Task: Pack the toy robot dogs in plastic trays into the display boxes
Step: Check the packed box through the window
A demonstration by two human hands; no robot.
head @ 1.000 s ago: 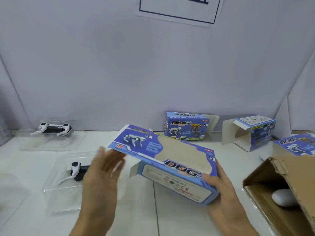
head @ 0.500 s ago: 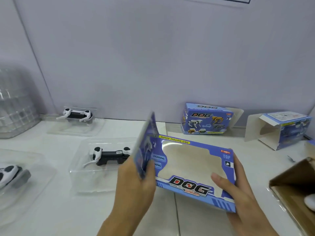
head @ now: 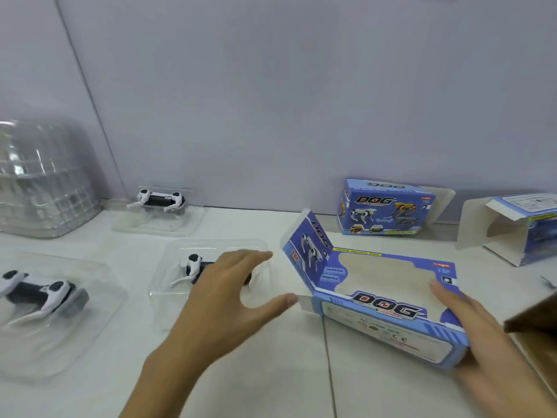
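Fingers of the left hand (head: 229, 300) are spreading wide, holding nothing, over the tray (head: 211, 251); the right hand (head: 470, 333) is gripping the box (head: 382, 300), whose flap (head: 307, 254) may be blocking the way in.

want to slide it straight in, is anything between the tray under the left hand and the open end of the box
Nothing visible does. The tray under the left hand sits beside the display box, whose end flap stands open; only bare table lies between.

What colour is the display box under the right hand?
Blue and purple display box, red-black DOG lettering; head view, the only one.
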